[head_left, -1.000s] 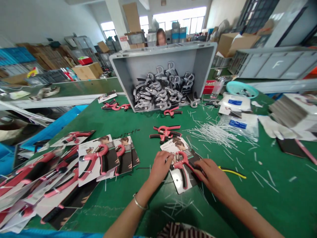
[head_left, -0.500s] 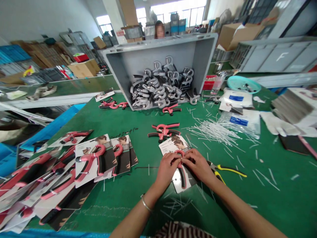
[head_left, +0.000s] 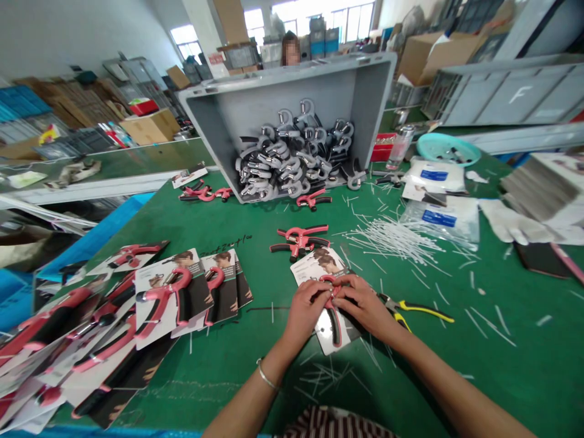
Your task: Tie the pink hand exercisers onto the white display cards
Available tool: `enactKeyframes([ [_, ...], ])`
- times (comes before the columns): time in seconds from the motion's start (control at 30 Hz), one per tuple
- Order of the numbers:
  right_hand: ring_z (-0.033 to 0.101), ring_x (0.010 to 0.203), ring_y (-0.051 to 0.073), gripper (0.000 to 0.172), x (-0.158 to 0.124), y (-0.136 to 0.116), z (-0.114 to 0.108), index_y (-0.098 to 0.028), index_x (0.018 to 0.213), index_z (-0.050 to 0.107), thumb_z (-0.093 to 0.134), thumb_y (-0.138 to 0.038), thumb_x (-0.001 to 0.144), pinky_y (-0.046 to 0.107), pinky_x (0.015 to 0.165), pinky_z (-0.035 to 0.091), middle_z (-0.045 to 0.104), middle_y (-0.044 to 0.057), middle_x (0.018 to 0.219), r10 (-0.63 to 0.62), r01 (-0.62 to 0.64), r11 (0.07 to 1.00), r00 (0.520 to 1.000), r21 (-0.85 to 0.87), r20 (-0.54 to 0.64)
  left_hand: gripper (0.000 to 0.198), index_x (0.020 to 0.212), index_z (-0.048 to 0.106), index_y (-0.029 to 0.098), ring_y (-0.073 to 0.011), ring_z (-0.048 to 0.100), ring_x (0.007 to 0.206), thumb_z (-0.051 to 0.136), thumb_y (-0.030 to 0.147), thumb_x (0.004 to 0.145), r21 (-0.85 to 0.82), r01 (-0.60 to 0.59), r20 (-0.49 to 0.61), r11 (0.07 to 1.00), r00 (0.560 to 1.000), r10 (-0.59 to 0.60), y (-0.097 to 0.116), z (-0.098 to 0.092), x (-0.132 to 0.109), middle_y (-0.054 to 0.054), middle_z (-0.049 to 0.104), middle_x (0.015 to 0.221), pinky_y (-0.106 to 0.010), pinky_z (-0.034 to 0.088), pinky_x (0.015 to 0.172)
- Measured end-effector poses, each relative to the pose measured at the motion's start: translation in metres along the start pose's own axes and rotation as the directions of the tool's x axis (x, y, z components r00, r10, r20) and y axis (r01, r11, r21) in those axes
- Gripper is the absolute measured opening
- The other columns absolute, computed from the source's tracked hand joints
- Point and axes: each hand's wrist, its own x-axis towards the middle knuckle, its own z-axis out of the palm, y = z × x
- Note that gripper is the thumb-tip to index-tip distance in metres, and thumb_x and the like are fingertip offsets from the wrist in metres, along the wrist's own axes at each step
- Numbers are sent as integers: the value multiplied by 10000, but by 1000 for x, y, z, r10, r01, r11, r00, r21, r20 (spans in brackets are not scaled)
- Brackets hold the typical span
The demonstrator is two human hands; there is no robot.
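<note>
My left hand (head_left: pixel 305 309) and my right hand (head_left: pixel 362 304) meet over a printed backing card (head_left: pixel 323 338) lying on the green table. On the card is a pink and black hand grip strengthener (head_left: pixel 336 328). The fingers of both hands are bent and pinched together at its pink upper part, close to each other. Whether a thin tie is between the fingertips is too small to tell. Just beyond the card, another pink hand grip (head_left: pixel 298 239) lies loose. Pliers with yellow and black handles (head_left: pixel 424 308) rest beside my right wrist.
White cable ties (head_left: pixel 396 240) are heaped to the right, with clipped bits scattered around. Carded hand grips (head_left: pixel 166 298) are piled at left. A grey crate (head_left: pixel 378 109) tipped on its side holds many grey hand grips (head_left: pixel 292 161). Plastic bags (head_left: pixel 444 225) lie at right.
My right fingers have shifted slightly over the pink upper part of the hand grip. Both hands stay at the card. The whole view has moved a little.
</note>
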Motion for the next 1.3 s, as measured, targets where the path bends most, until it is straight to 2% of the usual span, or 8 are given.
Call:
enactKeyframes([
  [0.23,523,1137,232,123,1,0,0,-282,955,709,590,-300,932,434,998,401,577,48,1183,-4,5,1000,1000,20,-3,112,902,722,239,-205,617,944,629,188,865,65,-36,16,997,999,35,0,0,-1,-39,698,941,-353,473,908],
  [0.43,537,1119,230,126,0,0,3,-269,908,694,577,-304,938,430,984,411,604,41,1158,8,-5,998,999,62,-51,143,955,721,240,-211,594,986,602,190,893,161,-129,63,978,991,120,1,-2,-3,-47,702,992,-382,458,926],
  [0.57,541,1103,224,135,1,0,4,-269,914,694,568,-307,945,421,979,407,615,37,1130,28,-24,997,998,77,-63,152,957,719,242,-209,598,993,587,190,903,144,-120,110,982,988,105,2,-7,-3,-43,702,986,-377,455,931],
  [0.73,546,1085,207,148,3,-2,4,-264,896,693,560,-299,952,391,963,412,611,31,1111,38,-34,995,998,97,-43,157,1008,703,238,-201,602,997,588,207,906,81,-91,68,993,994,85,2,-8,-2,-44,701,1012,-361,462,931],
  [0.93,537,1111,214,92,1,1,2,-265,946,684,601,-300,928,401,986,397,603,36,1144,-23,25,997,999,72,-27,130,918,692,221,-206,587,960,571,176,906,217,-155,117,964,984,132,6,-4,0,-44,688,953,-366,457,909],
  [1.1,537,1117,219,101,0,0,-4,-274,922,696,600,-304,928,406,988,402,600,34,1165,-66,65,996,998,54,24,200,909,697,234,-197,605,959,540,111,896,170,-119,48,978,993,112,5,-3,-2,-33,690,947,-353,470,903],
  [1.3,542,1134,224,137,2,-1,0,-271,938,691,555,-269,948,423,1002,410,603,44,1163,-34,37,994,999,100,-33,238,934,700,235,-190,615,957,515,90,896,146,-115,36,983,993,111,4,-4,-2,-37,691,953,-349,485,907],
])
